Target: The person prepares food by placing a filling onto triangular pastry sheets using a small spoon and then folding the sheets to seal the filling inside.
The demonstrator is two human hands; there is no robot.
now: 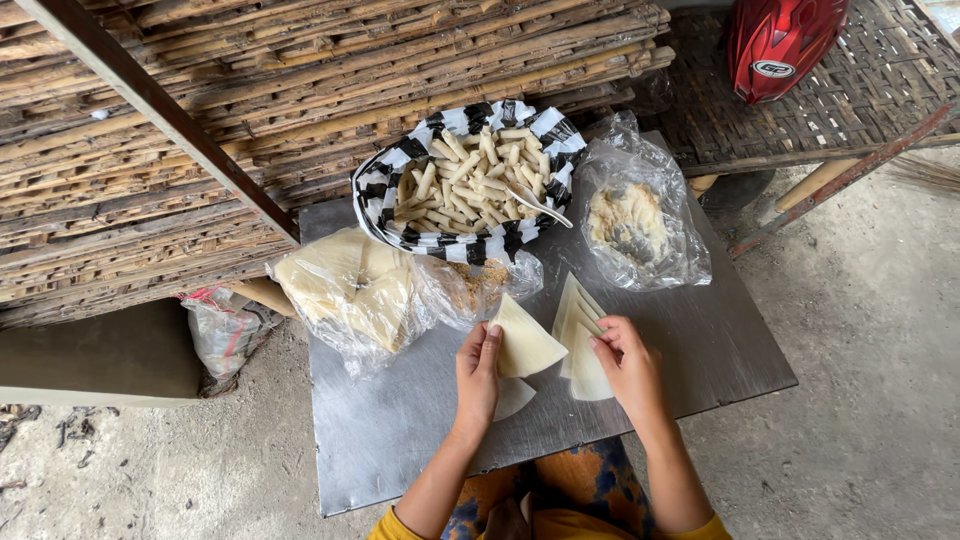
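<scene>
My left hand pinches a pale triangular wrapper sheet by its left edge, lifting it off the metal tabletop. My right hand rests its fingers on a small stack of the same triangular wrappers lying just to the right. Another wrapper piece lies under my left hand.
A black-and-white checked basket holds several pale rolled sticks and a spoon. A clear bag of filling lies at the right, a bag of wrapper sheets at the left. Bamboo slats stand behind; a red helmet sits upper right.
</scene>
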